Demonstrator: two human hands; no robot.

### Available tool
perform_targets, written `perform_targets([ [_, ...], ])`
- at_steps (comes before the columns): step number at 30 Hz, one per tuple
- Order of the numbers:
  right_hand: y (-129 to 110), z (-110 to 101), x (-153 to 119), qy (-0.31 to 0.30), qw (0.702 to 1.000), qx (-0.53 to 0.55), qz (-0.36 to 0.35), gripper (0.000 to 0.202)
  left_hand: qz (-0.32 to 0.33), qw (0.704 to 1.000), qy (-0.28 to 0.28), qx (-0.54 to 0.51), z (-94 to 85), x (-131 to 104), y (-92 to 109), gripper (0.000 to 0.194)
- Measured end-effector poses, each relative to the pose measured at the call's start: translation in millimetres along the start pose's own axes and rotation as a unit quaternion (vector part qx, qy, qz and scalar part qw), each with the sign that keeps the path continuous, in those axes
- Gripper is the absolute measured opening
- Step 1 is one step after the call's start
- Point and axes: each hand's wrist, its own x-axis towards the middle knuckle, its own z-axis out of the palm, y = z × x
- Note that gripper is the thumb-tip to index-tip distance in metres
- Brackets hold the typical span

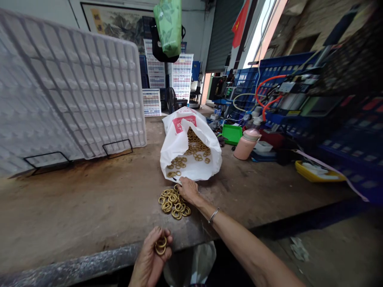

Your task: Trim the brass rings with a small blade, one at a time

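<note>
My left hand (152, 251), at the table's front edge, is closed around a few brass rings (160, 246). Farther forward, my right hand (189, 190) reaches to the lower lip of a white plastic bag (206, 169). Its fingers are bent and closed, with a ring close by the fingertips; whether they grip that ring or the bag's lip I cannot tell. Just left of this hand lies a loose pile of brass rings (172, 202) on the table. The bag rests on its side, mouth towards me, with many more rings (196, 145) inside.
White moulded plastic trays (89, 87) stand upright in black wire holders on the wooden table (74, 211) at left. On the right are a pink bottle (247, 144), a green tray (232, 134), a yellow tray (318, 173) and hoses. A green bag (169, 28) hangs above; crates are stacked behind.
</note>
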Motion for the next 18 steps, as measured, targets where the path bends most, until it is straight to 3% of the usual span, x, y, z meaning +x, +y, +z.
perform_targets([
  [3, 0.1, -1.4, -1.3, 0.004, 1.0, 0.012, 0.001, 0.018, 0.001, 0.999, -0.038, -0.003, 0.8, -0.5, -0.4, 0.029],
  [8, -0.3, -10.2, -11.3, 0.034, 0.997, 0.066, -0.028, 0.017, 0.026, 0.999, -0.035, 0.033, 8.1, -0.2, -2.4, 0.037],
  [14, -9.5, -17.0, -51.8, 0.067, 0.959, 0.244, -0.127, 0.013, 0.114, 0.982, -0.023, 0.146, 25.3, 1.6, 2.5, 0.042],
  [18, -18.2, -12.2, -80.3, 0.064, 0.935, 0.307, -0.164, 0.012, 0.135, 0.974, -0.008, 0.181, 28.9, 4.5, 3.4, 0.047],
])
